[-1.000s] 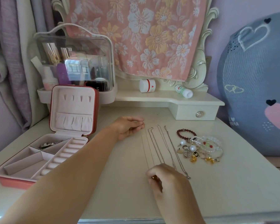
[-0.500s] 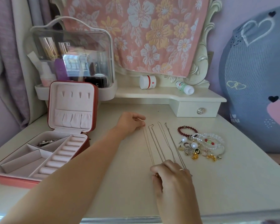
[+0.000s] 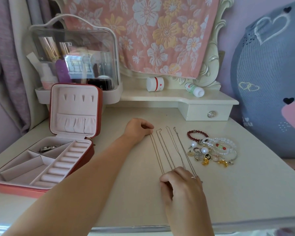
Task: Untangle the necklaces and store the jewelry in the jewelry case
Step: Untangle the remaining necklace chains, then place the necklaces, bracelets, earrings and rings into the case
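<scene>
left hand (image 3: 138,128): fingers curled, pinching the far end of the leftmost chain, frame centre | right hand (image 3: 181,183): fingers curled on near ends | necklaces (image 3: 169,150): four, parallel on table (image 3: 245,184), between hands | jewelry case (image 3: 75,106): open, lower left | loose jewelry (image 3: 211,150): just right of the chains

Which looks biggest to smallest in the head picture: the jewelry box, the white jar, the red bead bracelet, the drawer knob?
1. jewelry box, clearly largest.
2. red bead bracelet and white jar: about alike; the jar sits farther back, so unranked.
3. drawer knob, smallest.
</scene>
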Demonstrator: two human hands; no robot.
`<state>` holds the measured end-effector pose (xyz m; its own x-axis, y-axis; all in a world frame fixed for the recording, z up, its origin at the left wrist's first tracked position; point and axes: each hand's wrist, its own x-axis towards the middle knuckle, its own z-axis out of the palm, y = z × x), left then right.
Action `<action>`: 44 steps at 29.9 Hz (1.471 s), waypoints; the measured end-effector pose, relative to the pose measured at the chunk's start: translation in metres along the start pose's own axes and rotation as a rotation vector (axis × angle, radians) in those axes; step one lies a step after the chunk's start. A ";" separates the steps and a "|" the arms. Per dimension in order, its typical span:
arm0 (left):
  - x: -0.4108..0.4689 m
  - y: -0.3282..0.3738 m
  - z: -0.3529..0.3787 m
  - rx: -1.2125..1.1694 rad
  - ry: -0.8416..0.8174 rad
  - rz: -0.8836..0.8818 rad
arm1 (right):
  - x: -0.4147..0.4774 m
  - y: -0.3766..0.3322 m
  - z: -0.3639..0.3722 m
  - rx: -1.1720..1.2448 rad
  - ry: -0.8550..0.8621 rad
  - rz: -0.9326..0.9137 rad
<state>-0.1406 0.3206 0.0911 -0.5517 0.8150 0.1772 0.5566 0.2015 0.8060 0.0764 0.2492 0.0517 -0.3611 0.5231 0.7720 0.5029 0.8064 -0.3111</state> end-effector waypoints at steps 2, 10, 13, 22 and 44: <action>0.001 -0.001 0.000 -0.012 0.001 -0.005 | -0.001 0.000 -0.001 0.003 -0.033 0.012; -0.002 0.001 0.000 -0.043 0.022 -0.029 | -0.001 0.000 -0.002 0.033 -0.072 0.066; -0.006 0.007 -0.002 -0.057 0.003 -0.050 | -0.001 -0.002 -0.003 0.034 -0.077 0.070; -0.039 0.023 -0.027 -0.027 0.017 -0.045 | 0.000 -0.002 -0.007 0.042 -0.107 0.077; -0.167 -0.078 -0.227 -0.215 0.402 -0.390 | 0.056 -0.136 0.053 0.734 -0.698 0.454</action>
<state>-0.2334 0.0452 0.1268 -0.9049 0.4255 0.0113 0.1508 0.2956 0.9433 -0.0534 0.1835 0.1082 -0.7404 0.6657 0.0931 0.1969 0.3472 -0.9169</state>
